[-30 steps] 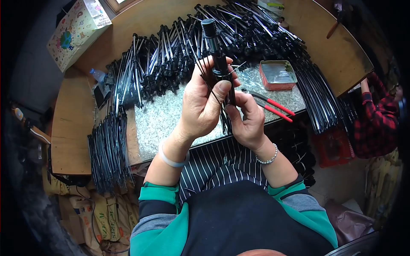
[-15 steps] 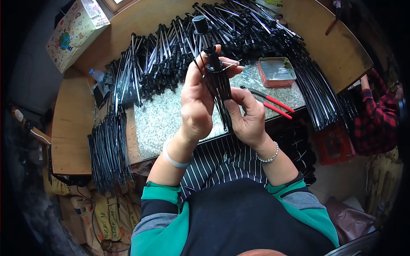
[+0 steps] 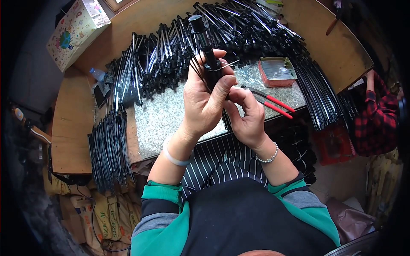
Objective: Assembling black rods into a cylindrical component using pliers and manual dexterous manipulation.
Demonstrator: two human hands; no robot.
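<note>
Your left hand (image 3: 201, 101) hugs the black frame (image 3: 209, 57) and your right hand (image 3: 248, 118) pinches its sticks (image 3: 226, 121), so go gently (they might bend).

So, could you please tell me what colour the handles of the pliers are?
The pliers' handles are red, seen best in the head view.

Left wrist (image 3: 184, 135) wore smooth bangle (image 3: 175, 159), pale, nearly white. Right wrist (image 3: 262, 146) wore bracelet (image 3: 268, 158) of small, round, silvery beads. Sleeves (image 3: 161, 193) were divided in blocks of green, black and grey. Plain black garment (image 3: 245, 215) covered front of body. Beyond its edge, dark cloth (image 3: 220, 160) had thin white stripes.
</note>
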